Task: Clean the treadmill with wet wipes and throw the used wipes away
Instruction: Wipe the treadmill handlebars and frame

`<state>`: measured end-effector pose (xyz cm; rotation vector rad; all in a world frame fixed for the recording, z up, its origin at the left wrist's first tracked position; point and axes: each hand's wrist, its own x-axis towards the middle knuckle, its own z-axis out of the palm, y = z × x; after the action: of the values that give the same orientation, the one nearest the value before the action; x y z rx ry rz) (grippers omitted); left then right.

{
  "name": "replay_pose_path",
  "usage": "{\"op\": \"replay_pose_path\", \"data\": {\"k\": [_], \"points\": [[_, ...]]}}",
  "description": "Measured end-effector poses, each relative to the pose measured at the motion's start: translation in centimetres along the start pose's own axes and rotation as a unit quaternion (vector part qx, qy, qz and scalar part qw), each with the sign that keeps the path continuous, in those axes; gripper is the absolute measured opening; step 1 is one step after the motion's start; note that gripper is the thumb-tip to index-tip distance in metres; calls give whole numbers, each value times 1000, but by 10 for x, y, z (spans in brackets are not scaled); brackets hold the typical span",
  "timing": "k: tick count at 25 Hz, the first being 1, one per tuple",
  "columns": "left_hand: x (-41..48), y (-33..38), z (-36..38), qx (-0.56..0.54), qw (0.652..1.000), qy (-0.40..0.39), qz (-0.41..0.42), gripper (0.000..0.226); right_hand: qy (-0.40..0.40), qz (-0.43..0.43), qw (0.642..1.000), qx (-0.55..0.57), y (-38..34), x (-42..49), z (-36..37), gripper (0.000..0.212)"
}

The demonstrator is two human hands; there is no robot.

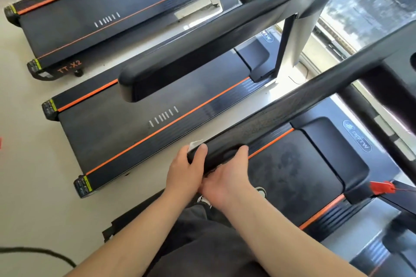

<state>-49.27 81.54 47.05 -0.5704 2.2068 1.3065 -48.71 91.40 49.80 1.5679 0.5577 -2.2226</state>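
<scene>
I stand on a black treadmill with orange stripes; its belt [290,164] lies below me. Its left handrail [292,108], a long black padded bar, runs from lower centre up to the right. My left hand [184,168] wraps the rail's near end and presses a white wet wipe [194,143] against it; only a corner of the wipe shows above my fingers. My right hand [227,175] grips the same end from the right side, fingers curled over the top. The two hands touch each other under the rail.
Two more black treadmills [126,132] stand parallel to the left, the nearer one with its own handrail [213,40] overhead. A red safety clip [381,187] hangs at the right. A black cable [38,252] lies on the pale floor at lower left. A window runs along the upper right.
</scene>
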Motion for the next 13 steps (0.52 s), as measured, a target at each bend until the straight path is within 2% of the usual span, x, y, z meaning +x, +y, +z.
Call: {"op": "replay_pose_path", "data": {"k": [2, 5, 7, 8, 9, 10, 13], "points": [[-1, 5, -2, -8, 1000, -9, -13, 42, 1, -42, 999, 10, -19, -2, -1, 86], [-23, 2, 13, 32, 998, -30, 39, 56, 31, -137, 990, -28, -42, 1, 0, 69], [-33, 3, 20, 140, 982, -33, 124, 65, 58, -168, 980, -94, -42, -1, 6, 68], [-29, 4, 20, 213, 957, -17, 199, 64, 94, -185, 965, -163, -39, 2, 6, 77], [-20, 9, 19, 282, 920, 2, 271, 63, 126, -223, 936, -242, -35, 4, 5, 85], [-10, 17, 19, 339, 890, 4, 305, 64, 123, -284, 893, -327, -32, 4, -3, 85], [9, 39, 33, 430, 845, -31, 317, 72, 128, -424, 714, -542, -39, 9, -24, 81]]}}
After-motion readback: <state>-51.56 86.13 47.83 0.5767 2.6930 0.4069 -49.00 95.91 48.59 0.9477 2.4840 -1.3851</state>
